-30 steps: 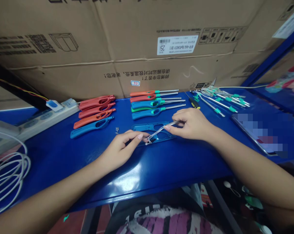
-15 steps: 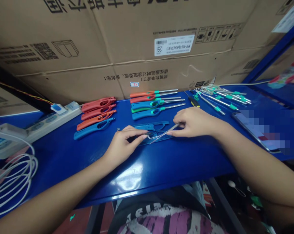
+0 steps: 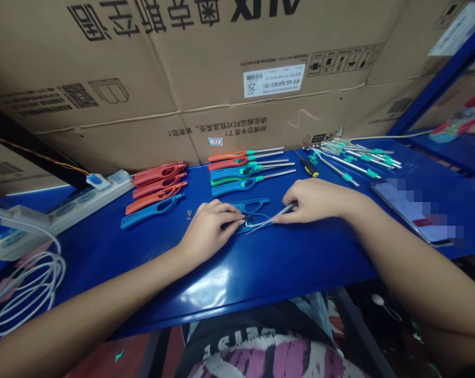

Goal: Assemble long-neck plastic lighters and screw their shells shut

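Two blue handle shells [image 3: 257, 202] lie at the middle of the blue table. Over their left part, my left hand [image 3: 214, 223] pinches something small and dark from which thin white wires [image 3: 257, 224] run right; its exact shape is hidden by the fingertips. My right hand [image 3: 308, 202] is closed round a slim grey metal tool [image 3: 282, 211], whose thin tip points down-left across the wires and the lower shell. Behind the hands lies a stack of lighters [image 3: 233, 173] with metal tubes, in orange, red, blue and green.
Red, orange and blue handles [image 3: 154, 202] lie at left, near a white power strip [image 3: 64, 215] and coiled cable [image 3: 24, 294]. At right are a screwdriver [image 3: 309, 166], a pile of metal tubes with wires [image 3: 355, 160] and a phone [image 3: 413, 210]. A cardboard box [image 3: 206, 73] stands behind.
The view has shifted slightly. My left hand has moved a little to the right over the shells, still pinching. My right hand keeps hold of the tool, its tip still by the wires.
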Available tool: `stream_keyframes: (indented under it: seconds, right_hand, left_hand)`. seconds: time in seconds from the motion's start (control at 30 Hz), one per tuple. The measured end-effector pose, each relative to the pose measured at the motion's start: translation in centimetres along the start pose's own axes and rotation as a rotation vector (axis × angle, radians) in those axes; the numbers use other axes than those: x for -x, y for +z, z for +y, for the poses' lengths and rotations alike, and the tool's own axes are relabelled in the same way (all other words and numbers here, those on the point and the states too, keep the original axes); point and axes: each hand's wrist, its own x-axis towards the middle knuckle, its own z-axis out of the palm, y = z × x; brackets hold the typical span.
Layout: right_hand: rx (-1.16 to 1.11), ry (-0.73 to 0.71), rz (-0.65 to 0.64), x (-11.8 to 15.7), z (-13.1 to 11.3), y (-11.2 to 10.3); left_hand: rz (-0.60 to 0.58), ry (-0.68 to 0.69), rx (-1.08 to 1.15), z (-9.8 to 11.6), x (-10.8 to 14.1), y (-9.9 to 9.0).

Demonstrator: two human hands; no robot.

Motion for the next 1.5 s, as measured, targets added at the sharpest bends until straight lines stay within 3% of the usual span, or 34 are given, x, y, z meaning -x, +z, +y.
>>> stream_keyframes:
  seconds: [0.3,0.87,1.13,1.5]
  right_hand:
    - [-0.030,0.024,-0.081,-0.1,0.2,0.4]
    - [-0.035,0.029,-0.122,-0.1,0.0,0.4]
    - [-0.053,0.063,-0.164,-0.2,-0.2,0.3]
    - [-0.062,0.059,-0.172,-0.3,-0.1,0.4]
  left_hand:
    - [-0.024,0.037,-0.062,0.1,0.3,-0.2]
    - [0.026,0.130,-0.151,0.0,1.0,0.5]
    - [-0.065,0.157,-0.203,0.9,1.7,-0.3]
    - [-0.212,0.035,-0.173,1.9,3.2,-0.8]
